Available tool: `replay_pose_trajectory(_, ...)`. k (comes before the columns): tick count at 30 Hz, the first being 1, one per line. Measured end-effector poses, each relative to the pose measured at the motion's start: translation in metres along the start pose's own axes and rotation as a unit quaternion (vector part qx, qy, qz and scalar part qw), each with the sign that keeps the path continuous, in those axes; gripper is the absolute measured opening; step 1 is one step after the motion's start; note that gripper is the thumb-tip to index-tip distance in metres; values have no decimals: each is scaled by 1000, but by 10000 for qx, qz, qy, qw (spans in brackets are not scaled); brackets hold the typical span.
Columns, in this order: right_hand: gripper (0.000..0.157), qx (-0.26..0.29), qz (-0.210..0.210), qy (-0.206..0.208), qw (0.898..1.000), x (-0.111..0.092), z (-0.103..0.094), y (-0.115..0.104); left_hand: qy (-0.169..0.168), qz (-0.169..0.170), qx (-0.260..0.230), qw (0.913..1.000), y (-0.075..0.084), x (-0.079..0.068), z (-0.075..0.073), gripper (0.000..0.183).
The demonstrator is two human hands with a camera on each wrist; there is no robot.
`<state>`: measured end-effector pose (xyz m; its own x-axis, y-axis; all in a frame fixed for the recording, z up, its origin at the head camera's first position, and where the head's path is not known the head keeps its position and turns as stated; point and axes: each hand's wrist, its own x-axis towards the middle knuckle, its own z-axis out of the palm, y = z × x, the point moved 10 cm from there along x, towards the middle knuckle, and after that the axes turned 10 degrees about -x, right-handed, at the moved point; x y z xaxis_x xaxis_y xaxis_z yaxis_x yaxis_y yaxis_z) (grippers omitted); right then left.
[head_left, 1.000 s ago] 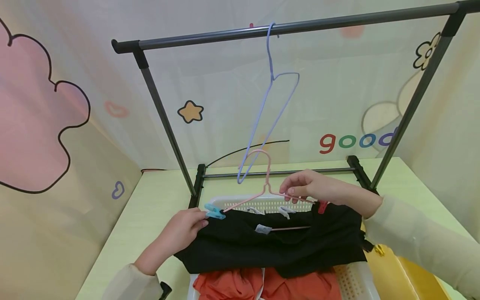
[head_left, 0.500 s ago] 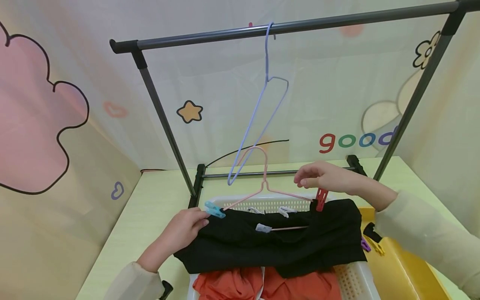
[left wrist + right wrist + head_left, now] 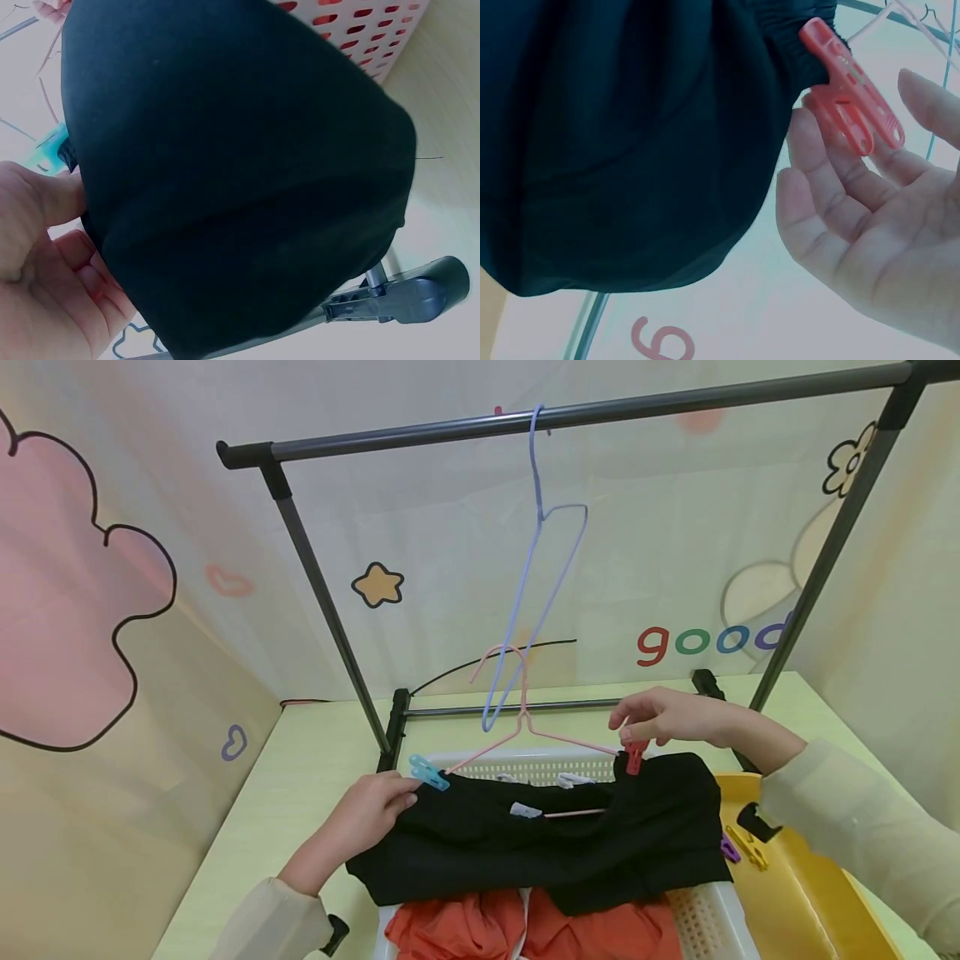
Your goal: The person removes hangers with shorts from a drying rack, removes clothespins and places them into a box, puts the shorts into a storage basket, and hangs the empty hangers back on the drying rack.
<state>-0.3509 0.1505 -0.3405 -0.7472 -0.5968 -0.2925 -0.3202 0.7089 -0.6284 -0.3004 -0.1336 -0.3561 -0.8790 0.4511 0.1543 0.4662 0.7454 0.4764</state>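
A black garment (image 3: pixel 525 843) with a gathered waistband hangs on a pink hanger (image 3: pixel 525 714). Its left end carries a light-blue clothespin (image 3: pixel 429 772), its right end a red clothespin (image 3: pixel 634 757). My left hand (image 3: pixel 367 814) pinches the garment's edge beside the blue clothespin; in the left wrist view its thumb (image 3: pixel 60 196) lies at the cloth. My right hand (image 3: pixel 675 717) is at the red clothespin. In the right wrist view, the fingers (image 3: pixel 821 210) lie loosely bent behind the clothespin, the thumb apart from it. The hanger's lower bar is mostly hidden by cloth.
Under the garment stands a white perforated basket (image 3: pixel 712 922) with orange-red cloth (image 3: pixel 600 933). A yellow container (image 3: pixel 810 910) with yellow (image 3: pixel 747 847) and purple clothespins is at right. A lilac hanger (image 3: pixel 536 560) hangs from the dark rack's top bar (image 3: pixel 405 435).
My right hand has moved right from the hanger's arm to the red clothespin. The pink hook has swung left and slightly up. My left hand stays at the garment's left end.
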Motion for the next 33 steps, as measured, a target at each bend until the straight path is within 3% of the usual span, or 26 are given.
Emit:
replay_pose_trajectory(12, 34, 427, 76, -158, 9989, 4, 1, 25, -66, -49, -147, 9999, -11, 3, 4, 22)
replay_pose_trajectory(23, 30, 1051, -82, -138, 9943, 6, 3, 28, -141, 191, -298, 9993, -15, 4, 1, 24)
replay_pose_trajectory(33, 16, 1772, -446, 204, 9830, 9, 2, 26, -216, 194, -437, 9986, -19, 6, -1, 24)
